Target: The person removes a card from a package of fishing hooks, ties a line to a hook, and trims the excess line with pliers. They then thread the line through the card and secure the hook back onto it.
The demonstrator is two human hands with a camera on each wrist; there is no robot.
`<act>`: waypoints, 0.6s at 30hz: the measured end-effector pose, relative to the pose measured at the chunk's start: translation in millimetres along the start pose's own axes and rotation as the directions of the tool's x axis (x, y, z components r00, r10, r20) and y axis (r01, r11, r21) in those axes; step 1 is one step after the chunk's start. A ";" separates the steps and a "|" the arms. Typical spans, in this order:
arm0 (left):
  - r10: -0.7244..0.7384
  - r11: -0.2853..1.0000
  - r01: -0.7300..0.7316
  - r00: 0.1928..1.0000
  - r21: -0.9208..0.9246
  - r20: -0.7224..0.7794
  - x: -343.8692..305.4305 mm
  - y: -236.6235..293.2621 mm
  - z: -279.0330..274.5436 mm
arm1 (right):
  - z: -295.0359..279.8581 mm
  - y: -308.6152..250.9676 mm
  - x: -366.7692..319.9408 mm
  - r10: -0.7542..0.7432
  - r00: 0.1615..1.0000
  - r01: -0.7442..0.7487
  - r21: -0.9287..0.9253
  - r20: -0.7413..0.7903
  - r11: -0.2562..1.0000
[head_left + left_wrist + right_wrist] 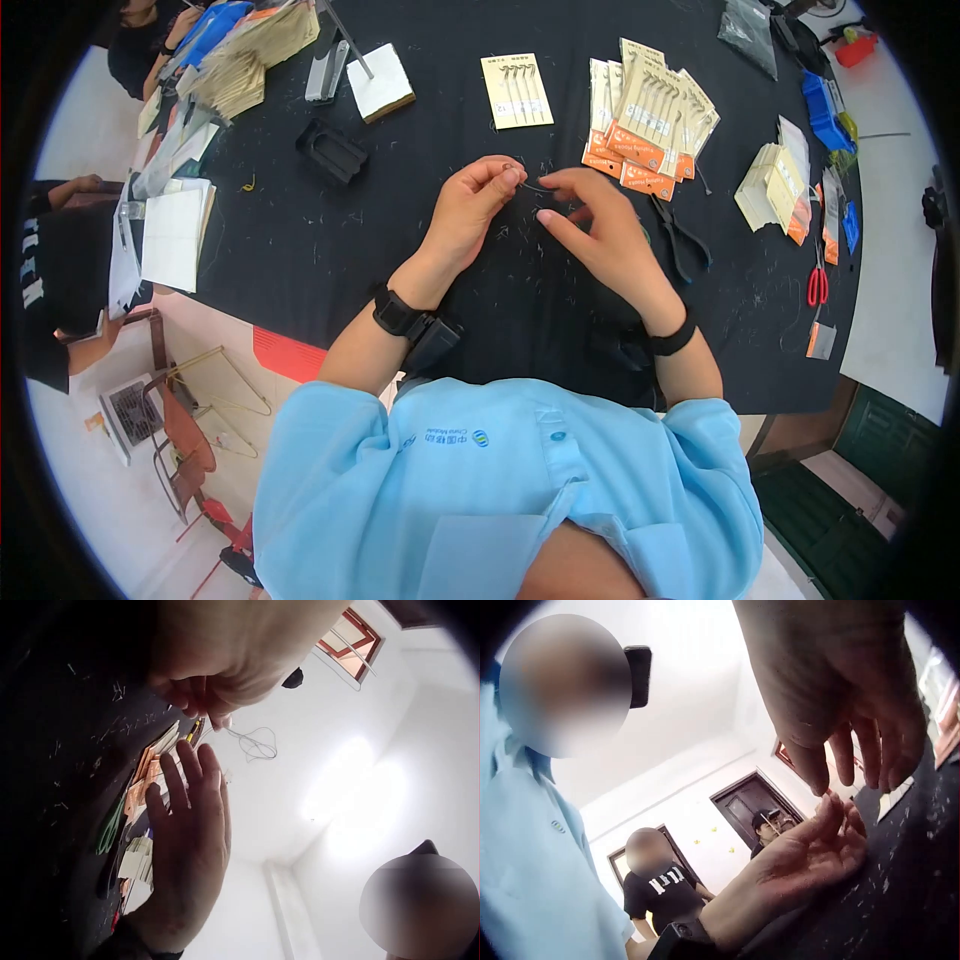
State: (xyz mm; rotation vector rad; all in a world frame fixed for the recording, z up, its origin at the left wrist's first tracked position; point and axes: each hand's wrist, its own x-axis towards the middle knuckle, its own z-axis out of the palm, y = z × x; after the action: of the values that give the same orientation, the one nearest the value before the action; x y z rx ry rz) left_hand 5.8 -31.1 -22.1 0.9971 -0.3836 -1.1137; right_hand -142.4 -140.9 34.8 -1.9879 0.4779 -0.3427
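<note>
My left hand (470, 212) pinches a thin line (259, 744) between thumb and forefinger. In the left wrist view that line hangs in loose loops off the fingertips; what else sits in the pinch is too small to make out. Close by on the right is my right hand (605, 230), thumb and fingers spread apart, its fingertips near the line. The right wrist view has the left hand (810, 862) palm up, just below the right fingers. Beyond the hands lies a cream card (517, 91) with several hooks on it.
A fanned pile of hook cards (655, 120) lies at the far right, with dark pliers (680, 240) below it. Red scissors (818, 285) are near the right edge. A white pad (380, 82) and a black tray (331, 151) stand on the left. Other people sit at left.
</note>
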 end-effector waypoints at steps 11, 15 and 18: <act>-0.040 0.988 0.030 0.997 0.154 0.066 -8.4 -3.3 10.3 | -64.1 17.6 -73.0 0.069 0.863 -0.230 -0.267 -0.500 0.936; -0.039 0.981 0.018 0.994 0.195 0.101 -10.0 -4.2 15.5 | -61.5 47.0 -93.7 -0.001 0.882 -0.309 -0.578 -0.472 0.755; -0.053 0.975 0.029 0.993 0.218 0.107 -10.6 -4.2 15.9 | -60.5 52.1 -95.7 0.013 0.871 -0.351 -0.603 -0.491 0.717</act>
State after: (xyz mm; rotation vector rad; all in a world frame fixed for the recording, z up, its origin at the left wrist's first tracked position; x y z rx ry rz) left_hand -12.2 -29.7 -14.9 1.1407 -0.5870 -1.1862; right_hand -262.6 -164.2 11.6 -2.5380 1.2578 -0.5712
